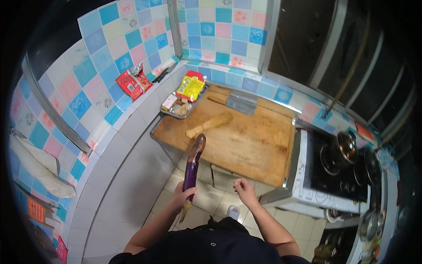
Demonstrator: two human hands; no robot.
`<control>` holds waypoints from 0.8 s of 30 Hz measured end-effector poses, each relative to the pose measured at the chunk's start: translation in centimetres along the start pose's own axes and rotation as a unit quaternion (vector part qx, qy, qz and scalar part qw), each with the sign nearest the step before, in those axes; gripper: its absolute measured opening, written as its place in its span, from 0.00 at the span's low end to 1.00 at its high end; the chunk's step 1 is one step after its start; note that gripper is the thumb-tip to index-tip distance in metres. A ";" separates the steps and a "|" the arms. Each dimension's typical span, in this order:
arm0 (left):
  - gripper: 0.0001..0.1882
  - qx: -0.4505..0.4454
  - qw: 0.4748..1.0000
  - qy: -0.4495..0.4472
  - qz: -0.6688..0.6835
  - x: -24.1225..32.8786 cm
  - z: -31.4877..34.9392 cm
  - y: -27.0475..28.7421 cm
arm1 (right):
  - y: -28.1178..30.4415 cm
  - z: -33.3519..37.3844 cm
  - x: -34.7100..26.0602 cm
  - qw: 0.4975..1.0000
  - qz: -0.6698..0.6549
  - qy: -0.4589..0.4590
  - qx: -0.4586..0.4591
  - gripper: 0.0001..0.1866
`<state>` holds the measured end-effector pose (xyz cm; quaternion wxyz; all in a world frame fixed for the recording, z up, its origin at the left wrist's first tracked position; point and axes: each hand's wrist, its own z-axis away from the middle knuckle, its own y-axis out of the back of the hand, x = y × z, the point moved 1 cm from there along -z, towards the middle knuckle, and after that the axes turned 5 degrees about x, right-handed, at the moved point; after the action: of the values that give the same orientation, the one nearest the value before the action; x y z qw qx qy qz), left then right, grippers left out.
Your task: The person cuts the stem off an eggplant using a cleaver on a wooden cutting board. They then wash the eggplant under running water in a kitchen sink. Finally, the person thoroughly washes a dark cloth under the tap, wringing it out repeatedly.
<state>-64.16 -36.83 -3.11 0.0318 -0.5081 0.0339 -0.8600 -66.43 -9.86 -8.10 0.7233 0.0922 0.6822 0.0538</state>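
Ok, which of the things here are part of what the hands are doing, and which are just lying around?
In use:
- long purple eggplant, gripped by the left hand
- right hand, empty, loosely curled
- wooden cutting board, just ahead

Lying about:
- cleaver and brush on the board
- yellow packet, red packets
- pots on the stove

Long purple eggplant (192,165), upright before wooden board (246,141)
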 end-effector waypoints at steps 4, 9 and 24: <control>0.22 0.059 0.996 -0.032 0.054 2.6 -2.4 -1.2 | -0.3 -9.9 -2.8 0.986 0.134 0.087 -0.039 0.10; 0.20 0.090 0.992 -0.022 0.087 5.5 -4.8 -2.9 | -1.2 -22.4 -5.6 0.959 0.227 0.171 -0.019 0.07; 0.31 0.028 0.999 -0.013 -0.022 14.4 -15.6 7.9 | -12.9 -49.5 -1.6 0.792 0.575 0.186 0.088 0.24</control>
<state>-84.65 -45.53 1.23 0.0278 -0.5192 -0.0022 -0.8542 -116.46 -19.80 -11.83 0.4068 0.5184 0.6269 0.4156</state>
